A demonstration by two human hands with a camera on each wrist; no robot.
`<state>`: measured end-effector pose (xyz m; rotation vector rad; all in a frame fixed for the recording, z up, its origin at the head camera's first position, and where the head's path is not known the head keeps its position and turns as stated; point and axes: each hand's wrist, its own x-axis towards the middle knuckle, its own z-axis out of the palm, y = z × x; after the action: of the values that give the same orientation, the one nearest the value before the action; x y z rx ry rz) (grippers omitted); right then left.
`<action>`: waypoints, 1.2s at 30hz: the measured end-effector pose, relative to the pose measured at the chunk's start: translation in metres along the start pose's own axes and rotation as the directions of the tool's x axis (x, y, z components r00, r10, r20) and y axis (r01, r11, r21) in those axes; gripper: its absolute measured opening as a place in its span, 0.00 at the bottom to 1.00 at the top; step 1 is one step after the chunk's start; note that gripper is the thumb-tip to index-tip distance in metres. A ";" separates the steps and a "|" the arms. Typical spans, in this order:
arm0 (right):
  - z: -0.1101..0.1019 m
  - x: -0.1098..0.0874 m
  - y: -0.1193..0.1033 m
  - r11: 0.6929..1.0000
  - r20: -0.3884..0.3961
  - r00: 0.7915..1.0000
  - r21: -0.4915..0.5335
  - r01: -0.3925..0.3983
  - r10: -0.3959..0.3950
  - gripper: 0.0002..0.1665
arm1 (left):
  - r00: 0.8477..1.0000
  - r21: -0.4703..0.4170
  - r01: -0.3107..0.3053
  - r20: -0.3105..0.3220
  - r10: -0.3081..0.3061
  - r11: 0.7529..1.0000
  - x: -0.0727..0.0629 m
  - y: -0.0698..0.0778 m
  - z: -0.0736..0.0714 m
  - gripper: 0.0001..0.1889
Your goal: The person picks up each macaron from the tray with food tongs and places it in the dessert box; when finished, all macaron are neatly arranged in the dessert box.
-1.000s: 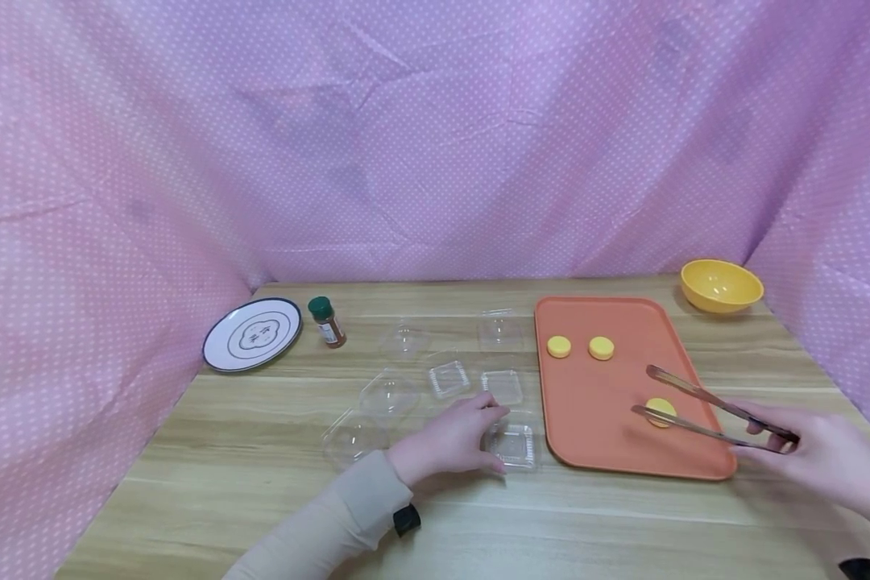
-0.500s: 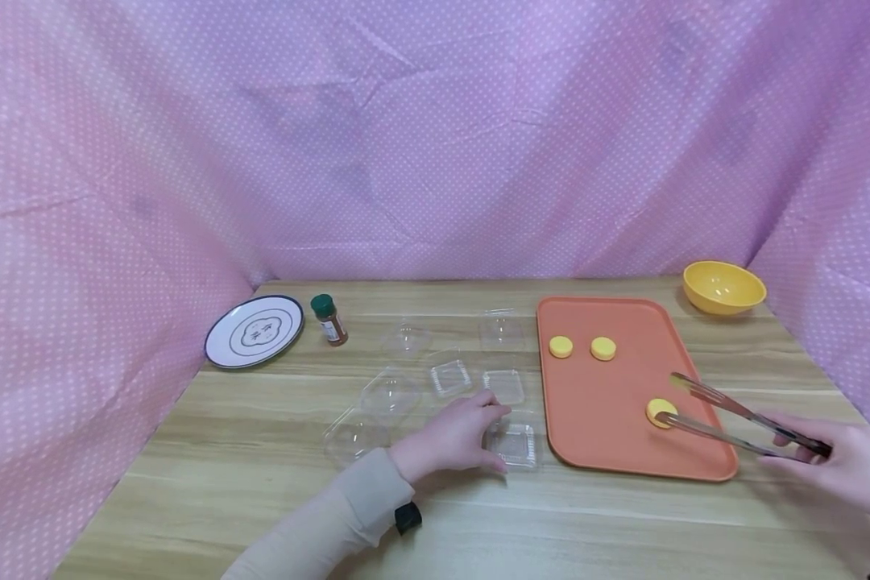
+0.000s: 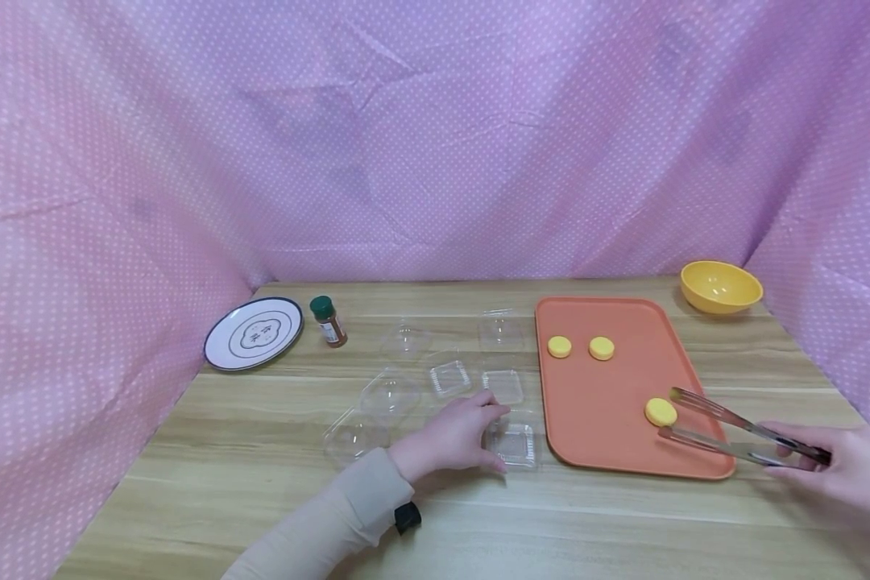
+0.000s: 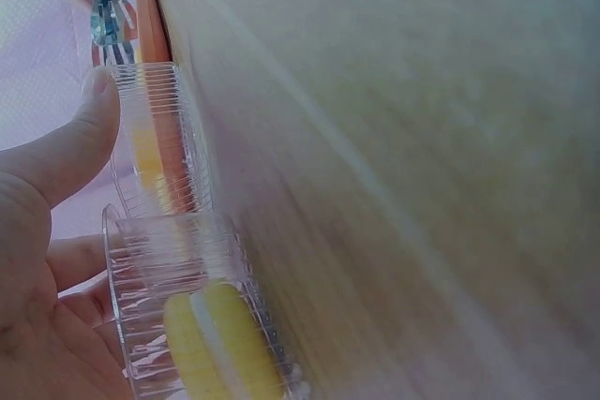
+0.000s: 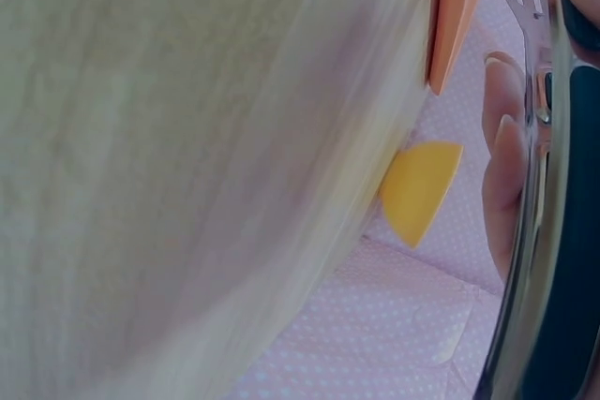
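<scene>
My left hand [image 3: 449, 439] holds a clear plastic box [image 3: 516, 445], thumb at the near side and fingers at the far side. In the left wrist view, a yellow macaron [image 4: 220, 344] with a pale middle band sits in a clear container beside the fingers. My right hand [image 3: 848, 471] grips metal tongs [image 3: 732, 417] by the dark-handled end. Their arms are spread, tips low over the orange tray [image 3: 602, 439], just right of a yellow macaron [image 3: 660, 412]. Two more macarons, one on the left [image 3: 559, 346] and one on the right [image 3: 602, 348], lie farther back.
Several clear containers and lids, such as an open lid [image 3: 390, 395] and a small tray [image 3: 449, 378], lie left of the tray. A spice bottle [image 3: 329, 322] and a white plate [image 3: 254, 334] stand back left. A yellow bowl [image 3: 721, 287] sits back right.
The tongs have drawn back to the right and lowered slightly, off the front macaron, which stays in place. My left hand has kept still on the box.
</scene>
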<state>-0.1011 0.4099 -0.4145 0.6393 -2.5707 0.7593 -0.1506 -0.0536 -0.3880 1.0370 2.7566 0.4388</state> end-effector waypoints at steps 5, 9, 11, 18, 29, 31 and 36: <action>0.003 0.001 -0.002 0.999 0.006 1.000 -0.047 -0.027 0.028 0.44 | 1.000 0.007 0.003 -0.001 -0.003 1.000 -0.001 0.000 0.000 0.41; 0.003 0.000 -0.005 0.994 0.031 0.997 -0.085 -0.064 0.067 0.42 | 1.000 0.026 0.002 -0.002 -0.002 1.000 -0.001 0.001 -0.001 0.41; 0.002 0.000 -0.007 0.992 0.042 0.996 -0.101 -0.075 0.079 0.42 | 1.000 0.031 0.001 -0.002 -0.001 1.000 -0.001 0.001 -0.001 0.41; 0.002 0.002 -0.010 0.978 0.092 0.988 -0.178 -0.107 0.124 0.31 | 1.000 0.030 0.005 0.002 -0.005 1.000 -0.002 0.002 -0.002 0.42; 0.004 0.007 -0.010 0.990 0.125 0.987 -0.104 -0.093 0.106 0.39 | 1.000 0.024 0.006 0.003 -0.006 1.000 -0.001 0.000 -0.001 0.41; 0.005 0.008 -0.011 0.991 0.121 0.988 -0.104 -0.086 0.099 0.39 | 1.000 0.021 0.006 0.002 -0.006 1.000 -0.001 0.000 -0.001 0.41; 0.005 0.010 -0.012 0.988 0.133 0.985 -0.120 -0.096 0.112 0.36 | 1.000 0.020 0.005 -0.001 -0.005 1.000 -0.001 0.000 0.000 0.41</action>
<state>-0.1043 0.3953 -0.4089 0.5438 -2.7711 0.6147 -0.1500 -0.0544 -0.3878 1.0339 2.7695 0.4114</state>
